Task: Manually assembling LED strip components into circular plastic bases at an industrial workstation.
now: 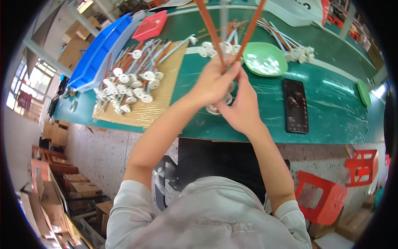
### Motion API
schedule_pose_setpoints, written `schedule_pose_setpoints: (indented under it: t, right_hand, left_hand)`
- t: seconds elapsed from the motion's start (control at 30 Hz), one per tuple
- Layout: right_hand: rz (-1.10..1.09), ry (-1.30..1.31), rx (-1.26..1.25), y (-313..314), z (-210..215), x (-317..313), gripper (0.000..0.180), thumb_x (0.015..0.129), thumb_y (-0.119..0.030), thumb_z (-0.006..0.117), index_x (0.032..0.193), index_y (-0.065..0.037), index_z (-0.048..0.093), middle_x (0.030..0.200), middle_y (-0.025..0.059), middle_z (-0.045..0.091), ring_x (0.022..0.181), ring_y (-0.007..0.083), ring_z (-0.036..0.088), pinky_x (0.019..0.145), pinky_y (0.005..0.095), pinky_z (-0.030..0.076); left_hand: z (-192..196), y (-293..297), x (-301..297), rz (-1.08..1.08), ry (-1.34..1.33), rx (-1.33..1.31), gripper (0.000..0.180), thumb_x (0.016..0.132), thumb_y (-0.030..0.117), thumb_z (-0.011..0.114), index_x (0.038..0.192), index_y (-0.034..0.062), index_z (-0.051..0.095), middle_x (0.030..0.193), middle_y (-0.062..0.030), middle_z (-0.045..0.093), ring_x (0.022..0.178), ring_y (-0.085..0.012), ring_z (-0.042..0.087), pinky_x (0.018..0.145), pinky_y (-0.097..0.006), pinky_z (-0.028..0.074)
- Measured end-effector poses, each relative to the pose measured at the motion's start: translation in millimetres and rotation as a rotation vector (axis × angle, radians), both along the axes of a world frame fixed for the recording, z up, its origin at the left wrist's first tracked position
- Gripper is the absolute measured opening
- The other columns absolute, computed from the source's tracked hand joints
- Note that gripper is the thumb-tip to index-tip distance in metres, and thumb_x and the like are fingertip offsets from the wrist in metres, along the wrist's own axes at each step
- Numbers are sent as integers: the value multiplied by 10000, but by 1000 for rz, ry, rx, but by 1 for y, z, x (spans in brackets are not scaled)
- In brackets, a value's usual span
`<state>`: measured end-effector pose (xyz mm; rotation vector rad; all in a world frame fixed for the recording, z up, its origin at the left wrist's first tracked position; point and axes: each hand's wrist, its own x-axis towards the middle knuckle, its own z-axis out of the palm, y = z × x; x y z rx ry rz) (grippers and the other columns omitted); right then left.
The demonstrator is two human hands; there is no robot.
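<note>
two hands raised together above the green bench [331, 103], both closed on a bundle of long orange rods [215, 33] fanning upward toward the top edge. left hand [213, 85] wrapped around the lower ends of the rods, fingers curled tight. right hand [240, 108] pressed against the left from below and beside it, also gripping the same bundle. white round discs [227, 98] seen at the foot of the bundle, partly hidden between the palms; exact number not tellable. held just over the near half of the bench, a little left of its middle.

left of the hands, a cardboard sheet [153, 112] lying flat, loaded with a pile of finished rods with white discs [132, 83]. beyond it, a blue tray [99, 54] and a red basket [150, 25]. right of the hands, a light green dish [265, 58] resting on the bench, with another heap of rods and discs [296, 50] just behind it. black phone [295, 106] lying flat near the front edge, well apart from the hands. red plastic stool [319, 199] standing on the floor below, on the right.
</note>
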<state>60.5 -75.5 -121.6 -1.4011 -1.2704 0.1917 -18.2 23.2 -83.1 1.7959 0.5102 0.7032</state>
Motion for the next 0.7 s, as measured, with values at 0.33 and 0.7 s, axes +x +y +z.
schedule_pose_setpoints:
  t: [0.33,0.7]
  right_hand:
    - [254,237,-30,76,35,22,218,870,-95,593,1073,-25,634,816,96,664,722,180,635,638,345,503]
    - [433,135,-270,88,22,11,271,946,-255,612,827,-13,577,582,46,557,491,127,553,493,321,464]
  left_hand:
    - [24,40,-15,103,-112,189,252,928,217,667,1103,40,628,1018,-52,670,939,-131,625,849,-290,489]
    - [74,231,-120,34,-102,160,651,987,543,414,1374,24,488,1317,-112,598,1165,-259,585,973,-433,439]
